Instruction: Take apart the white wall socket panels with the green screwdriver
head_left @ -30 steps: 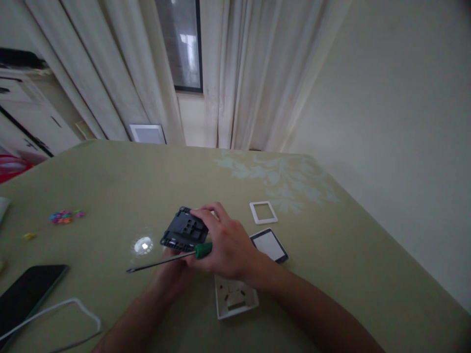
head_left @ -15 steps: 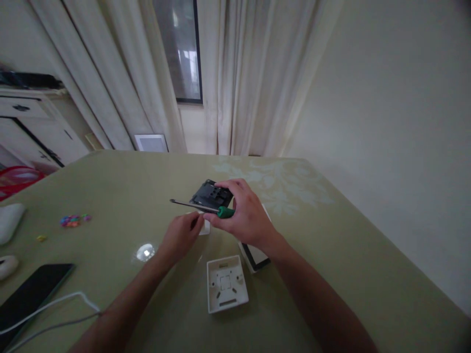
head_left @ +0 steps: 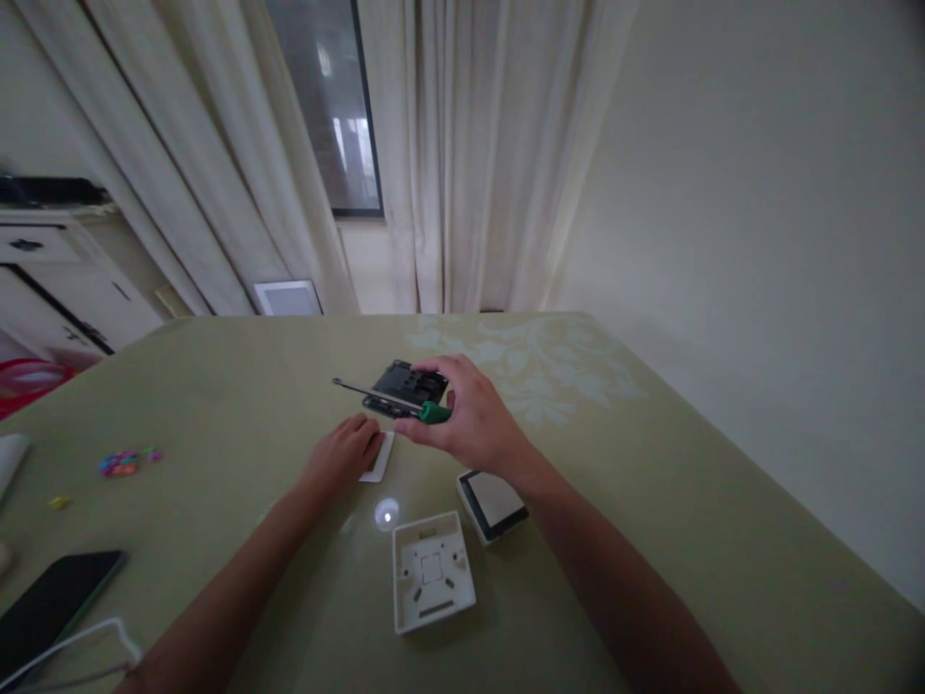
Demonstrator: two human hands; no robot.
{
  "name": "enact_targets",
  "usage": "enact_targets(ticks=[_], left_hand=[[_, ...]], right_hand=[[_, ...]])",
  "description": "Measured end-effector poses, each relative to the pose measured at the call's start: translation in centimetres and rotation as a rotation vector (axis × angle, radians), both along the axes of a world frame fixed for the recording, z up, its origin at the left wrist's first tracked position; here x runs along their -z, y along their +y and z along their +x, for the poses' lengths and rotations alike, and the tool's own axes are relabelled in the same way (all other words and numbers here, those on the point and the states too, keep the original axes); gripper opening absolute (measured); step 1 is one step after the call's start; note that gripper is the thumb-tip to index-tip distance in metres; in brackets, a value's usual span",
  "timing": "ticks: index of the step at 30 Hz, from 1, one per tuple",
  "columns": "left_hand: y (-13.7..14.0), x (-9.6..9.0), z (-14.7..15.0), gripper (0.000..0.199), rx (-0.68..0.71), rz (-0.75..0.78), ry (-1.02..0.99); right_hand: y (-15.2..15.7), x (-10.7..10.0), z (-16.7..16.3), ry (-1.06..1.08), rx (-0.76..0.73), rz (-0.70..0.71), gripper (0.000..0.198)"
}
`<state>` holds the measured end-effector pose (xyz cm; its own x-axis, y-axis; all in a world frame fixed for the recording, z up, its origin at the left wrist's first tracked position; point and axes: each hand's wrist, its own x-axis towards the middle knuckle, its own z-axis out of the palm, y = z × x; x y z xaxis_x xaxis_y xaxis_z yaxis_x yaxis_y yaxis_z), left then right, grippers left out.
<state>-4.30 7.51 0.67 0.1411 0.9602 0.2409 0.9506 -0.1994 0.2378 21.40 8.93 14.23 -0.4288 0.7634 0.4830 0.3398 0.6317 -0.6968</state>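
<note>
Olive-green tabletop (head_left: 650,501), glossy, with a pale leaf pattern at its far side, carries every part shown. One white back box (head_left: 432,571) lies open side up near the front edge; one dark-rimmed faceplate (head_left: 494,504) lies just beside it to the right. One black phone (head_left: 54,600) with a white cable (head_left: 72,648) occupies the near left corner, and one cluster of coloured beads (head_left: 124,462) sits well apart at the left.

Right hand (head_left: 473,424): fingers closed around two things together, one black switch module (head_left: 406,387) held above the table and one green-handled screwdriver (head_left: 394,400) whose shaft points left across the module.

Left hand (head_left: 343,458): fingers curled downward onto one small white plate (head_left: 379,457) lying flat on the table; whether they pinch it or merely press on it cannot be told.

Risk, as a judgement: a single hand clamping both module and screwdriver has a divided grip, so either could slip and drop onto the table. The bare shaft tip projects toward the left hand's side and could strike it if the two hands close together. On so glossy a surface the thin plate may slide under fingertip pressure.
</note>
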Motion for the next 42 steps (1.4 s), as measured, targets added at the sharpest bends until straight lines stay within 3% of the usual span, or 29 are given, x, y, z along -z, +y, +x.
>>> enact_targets(ticks=[5,11,18,24,28,32,37,42], left_hand=[[-2.0,0.5,-2.0,0.031,0.017,0.099,-0.059],[-3.5,0.8,-3.0,0.035,0.098,0.085,-0.155],[-3.8,0.7,-5.4,0.034,0.230,0.026,-0.247],[-3.3,1.1,-6.7,0.036,0.223,0.036,-0.297],[-3.7,0.2,-5.7,0.034,0.172,0.069,-0.352],[-4.3,-0.9,-2.8,0.051,0.157,0.088,-0.466],[-4.9,-1.5,0.6,0.034,0.099,0.057,-0.631],[-4.7,-1.1,1.9,0.038,0.042,0.027,-0.676]], right_hand=[[0.4,1.4,-0.9,-0.206,-0.084,0.011,0.068],[1.0,4.4,-2.1,-0.554,-0.147,-0.054,0.067],[2.4,6.9,-2.0,-0.587,-0.169,-0.090,0.057],[3.1,8.2,-2.1,-0.573,-0.201,-0.136,0.061],[3.0,7.6,-2.3,-0.533,-0.184,-0.184,0.058],[2.8,6.3,-2.0,-0.448,-0.192,-0.294,0.052],[2.7,5.5,-1.4,-0.374,-0.248,-0.466,0.049],[3.4,6.2,-1.6,-0.354,-0.147,-0.429,0.041]])
